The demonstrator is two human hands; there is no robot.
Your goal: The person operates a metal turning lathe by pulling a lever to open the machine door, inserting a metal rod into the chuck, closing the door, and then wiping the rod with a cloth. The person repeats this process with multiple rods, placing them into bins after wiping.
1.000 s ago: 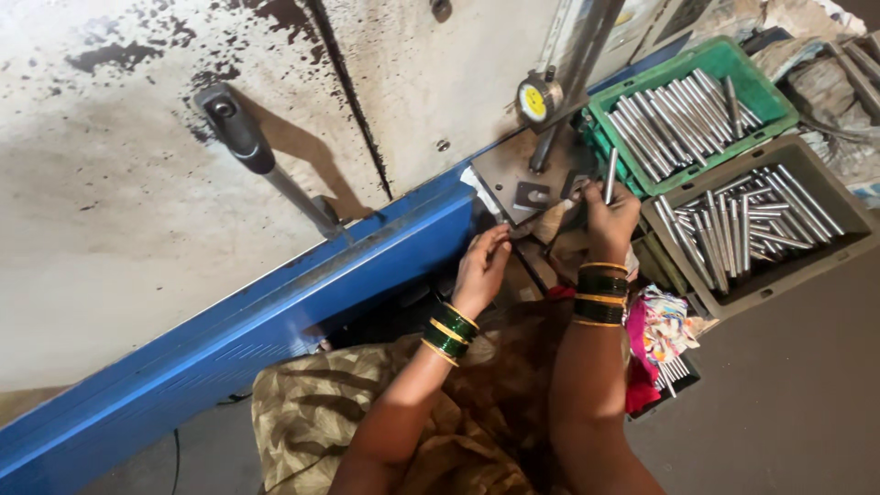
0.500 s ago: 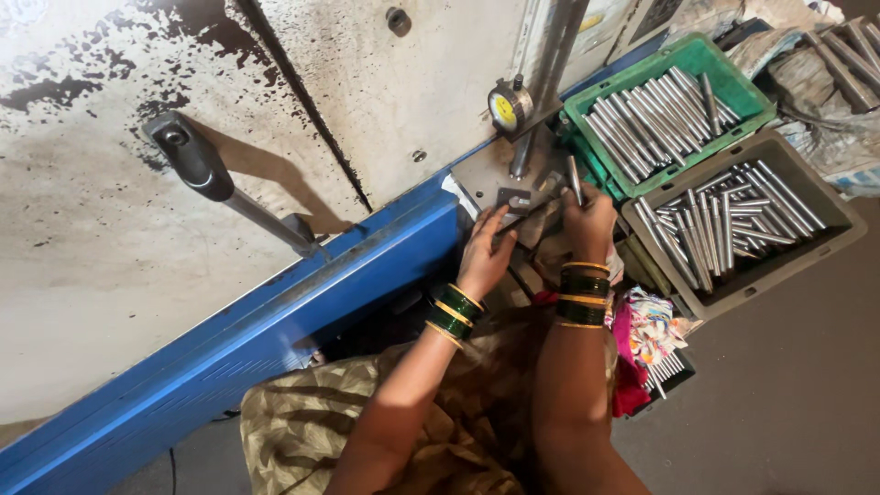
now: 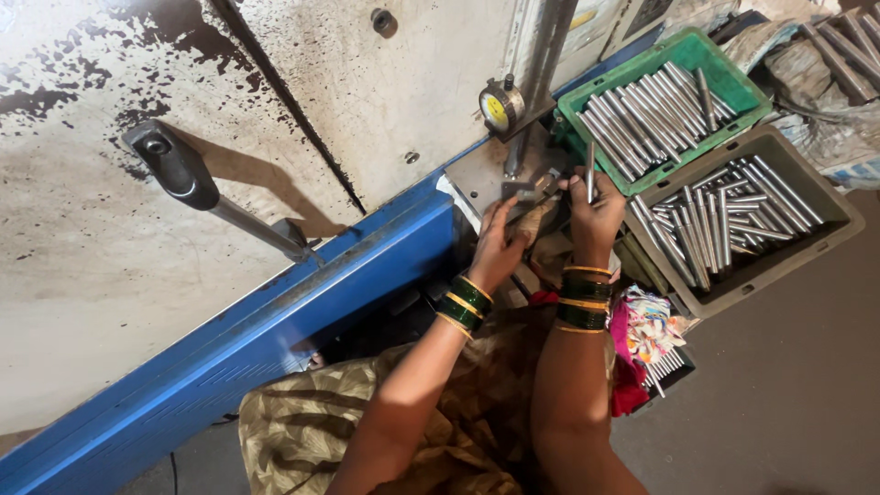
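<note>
A slim metal rod (image 3: 589, 176) stands nearly upright, its long axis pointing up the frame, pinched in the fingers of the right hand (image 3: 596, 215) just right of the grey gauge fixture (image 3: 527, 188). The left hand (image 3: 500, 247) rests against the fixture's lower left, fingers curled on it; whether it grips anything I cannot tell. Above the fixture sits a yellow-faced dial gauge (image 3: 500, 105). Right of it lie a green crate (image 3: 660, 105) and a grey crate (image 3: 733, 215), both filled with similar rods. The blue machine edge (image 3: 275, 321) runs away leftward.
</note>
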